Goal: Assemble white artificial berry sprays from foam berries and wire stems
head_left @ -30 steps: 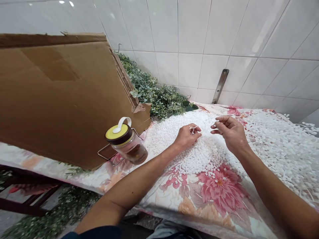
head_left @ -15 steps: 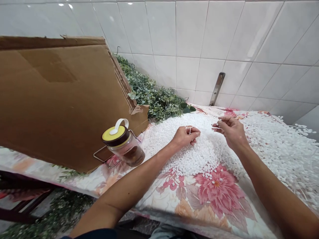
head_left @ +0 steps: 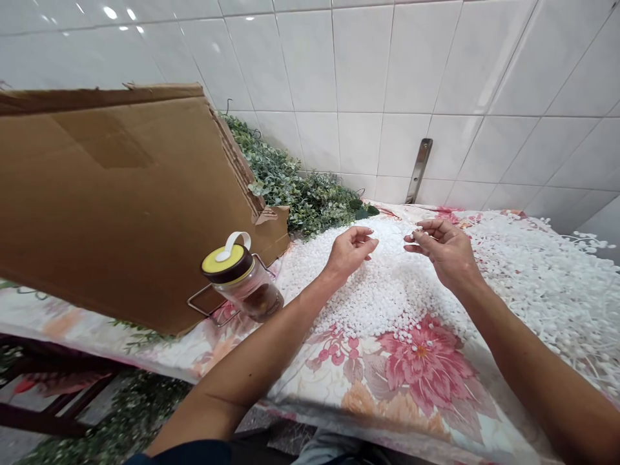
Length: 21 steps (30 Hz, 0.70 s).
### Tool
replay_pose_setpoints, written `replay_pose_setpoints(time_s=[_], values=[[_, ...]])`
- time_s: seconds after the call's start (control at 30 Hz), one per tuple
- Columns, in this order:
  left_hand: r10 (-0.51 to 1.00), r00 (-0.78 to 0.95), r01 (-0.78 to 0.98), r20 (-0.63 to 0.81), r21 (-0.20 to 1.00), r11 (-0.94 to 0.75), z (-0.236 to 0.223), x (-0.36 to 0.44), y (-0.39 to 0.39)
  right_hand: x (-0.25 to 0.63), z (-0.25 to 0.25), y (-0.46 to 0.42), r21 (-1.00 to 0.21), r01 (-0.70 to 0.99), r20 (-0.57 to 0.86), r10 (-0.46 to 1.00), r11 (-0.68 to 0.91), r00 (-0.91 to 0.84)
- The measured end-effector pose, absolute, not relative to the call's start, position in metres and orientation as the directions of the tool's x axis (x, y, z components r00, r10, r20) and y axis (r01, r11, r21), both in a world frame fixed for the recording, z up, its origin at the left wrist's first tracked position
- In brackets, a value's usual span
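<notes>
My left hand (head_left: 351,250) hovers over a heap of small white beads (head_left: 387,290). Its thumb and curled forefinger are slightly apart, and no stem shows between them. To its right, my right hand (head_left: 448,248) pinches a small white bead piece (head_left: 420,230) between thumb and fingertips; its exact shape is partly hidden by the fingers. Beyond my right forearm spreads a pile of white bead-tipped stems (head_left: 547,278), reaching the table's right side. Both heaps lie on a floral tablecloth (head_left: 426,368).
A glass jar (head_left: 259,297) with a yellow lid stands left of my left forearm. Behind it leans a large cardboard box (head_left: 121,213). Green artificial foliage (head_left: 310,194) lies along the tiled wall (head_left: 363,71), where a metal bracket (head_left: 419,171) is fixed.
The white stems seen in my left hand are gone from its fingers, and that hand has shifted slightly left and up. My right hand keeps its pinch, moving slightly left.
</notes>
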<state>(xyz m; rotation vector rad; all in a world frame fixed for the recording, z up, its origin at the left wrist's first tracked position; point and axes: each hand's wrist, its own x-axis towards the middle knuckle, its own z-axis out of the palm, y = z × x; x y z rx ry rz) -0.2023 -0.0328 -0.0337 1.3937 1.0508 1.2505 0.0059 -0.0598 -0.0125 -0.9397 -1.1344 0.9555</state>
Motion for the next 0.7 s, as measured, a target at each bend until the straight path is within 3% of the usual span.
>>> replay_pose_setpoints(time_s=[0.1, 0.17, 0.33, 0.43, 0.53, 0.7], values=[[0.88, 0.037, 0.381, 0.474, 0.807, -0.451, -0.023, -0.203, -0.041, 0.005, -0.015, -0.06, -0.942, -0.067, 0.314, 0.936, 0.327, 0.158], [0.828, 0.089, 0.52, 0.553, 0.683, -0.513, -0.016, -0.204, -0.048, 0.004, -0.018, -0.06, -0.945, -0.052, 0.312, 0.937, 0.323, 0.158], [0.88, 0.07, 0.682, 0.47, 0.621, -0.386, -0.008, -0.205, -0.052, -0.001, -0.028, -0.06, -0.947, -0.059, 0.299, 0.936, 0.315, 0.188], [0.919, 0.124, 0.8, 0.374, 0.511, -0.315, -0.007, -0.206, -0.051, -0.002, -0.031, -0.06, -0.944, -0.057, 0.31, 0.932, 0.325, 0.187], [0.918, 0.154, 0.822, 0.365, 0.469, -0.324, -0.005, -0.205, -0.055, -0.003, -0.035, -0.06, -0.942, -0.054, 0.316, 0.931, 0.33, 0.182], [0.834, 0.126, 0.69, 0.538, 0.556, -0.463, 0.006, -0.2, -0.072, -0.007, -0.042, -0.059, -0.947, -0.053, 0.301, 0.931, 0.318, 0.207]])
